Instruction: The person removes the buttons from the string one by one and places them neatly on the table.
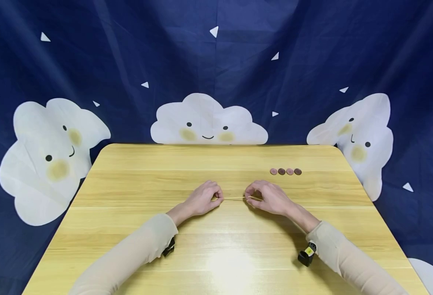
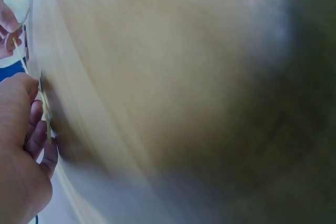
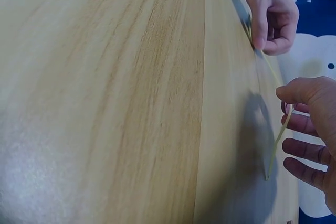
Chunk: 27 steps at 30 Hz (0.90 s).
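A thin pale-yellow string [image 1: 234,198] runs nearly straight between the two hands, low over the wooden table. My left hand [image 1: 203,198] pinches it between thumb and forefinger, and a short end lies along the fingers in the left wrist view. On the other side, my right hand [image 1: 270,197] grips the string at thumb and fingertips. Its loose tail [image 3: 279,142] hangs past the spread lower fingers in the right wrist view. In the left wrist view a small brownish, button-like disc [image 2: 10,41] shows at the right fingertips, partly hidden by them.
Several round buttons [image 1: 286,171], pinkish and dark brown in turn, lie in a row beyond the right hand. The light wooden table [image 1: 157,159] ends at a dark blue curtain [image 1: 187,53] printed with white clouds.
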Motion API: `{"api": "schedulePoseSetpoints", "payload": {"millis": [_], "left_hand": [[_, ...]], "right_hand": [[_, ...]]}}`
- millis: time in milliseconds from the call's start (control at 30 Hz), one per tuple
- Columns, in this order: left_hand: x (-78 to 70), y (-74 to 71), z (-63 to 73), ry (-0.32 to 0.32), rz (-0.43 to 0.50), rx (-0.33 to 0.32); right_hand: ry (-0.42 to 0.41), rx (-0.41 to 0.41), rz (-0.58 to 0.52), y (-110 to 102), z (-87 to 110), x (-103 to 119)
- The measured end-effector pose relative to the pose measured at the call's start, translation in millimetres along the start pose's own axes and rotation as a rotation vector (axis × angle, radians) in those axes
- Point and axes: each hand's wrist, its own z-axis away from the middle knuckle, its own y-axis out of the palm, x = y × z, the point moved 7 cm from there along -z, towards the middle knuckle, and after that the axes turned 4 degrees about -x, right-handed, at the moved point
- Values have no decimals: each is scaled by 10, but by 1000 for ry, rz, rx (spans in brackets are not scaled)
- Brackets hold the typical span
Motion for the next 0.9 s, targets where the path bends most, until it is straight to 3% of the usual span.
{"api": "schedulePoseSetpoints", "payload": {"millis": [900], "left_hand": [[105, -83, 93, -10, -28, -7]], "right_hand": [[46, -7, -16, -48, 95, -123]]}}
